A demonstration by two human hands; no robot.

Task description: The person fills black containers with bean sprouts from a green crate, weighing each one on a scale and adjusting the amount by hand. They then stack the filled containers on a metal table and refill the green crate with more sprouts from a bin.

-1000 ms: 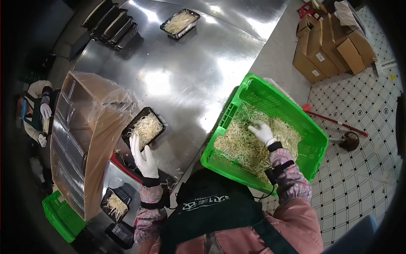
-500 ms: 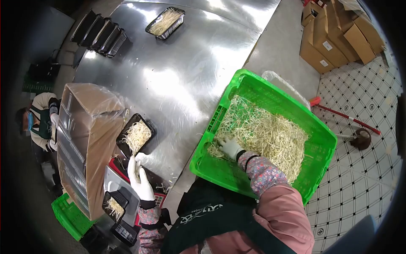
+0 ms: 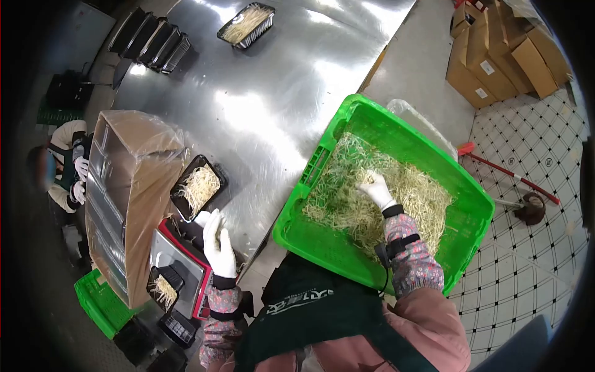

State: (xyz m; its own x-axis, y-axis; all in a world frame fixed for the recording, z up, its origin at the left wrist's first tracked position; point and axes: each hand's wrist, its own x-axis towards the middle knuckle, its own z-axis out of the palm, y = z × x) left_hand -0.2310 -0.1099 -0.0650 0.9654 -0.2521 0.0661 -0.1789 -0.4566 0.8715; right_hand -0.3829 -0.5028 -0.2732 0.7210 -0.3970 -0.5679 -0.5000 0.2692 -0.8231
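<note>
1. My right hand (image 3: 376,188), gloved white, is down in the bean sprouts (image 3: 372,198); fingers curled into the heap, though I cannot tell whether they have closed on a bunch.
2. My left hand (image 3: 218,242) lies flat, fingers together and extended, holding nothing; fingertips just beside the near end of the black tray (image 3: 197,188).
3. That tray holds sprouts and sits on the steel table (image 3: 260,105), left of the green crate (image 3: 322,239).
4. The crate stands to the right, sprouts piled inside.
5. Near left, a scale (image 3: 176,270) carries a small tray (image 3: 162,289); a plastic-wrapped box (image 3: 133,180) stands beside it.
6. Far off: another filled tray (image 3: 246,25), a stack of empties (image 3: 149,42); a co-worker (image 3: 65,167) at far left.
</note>
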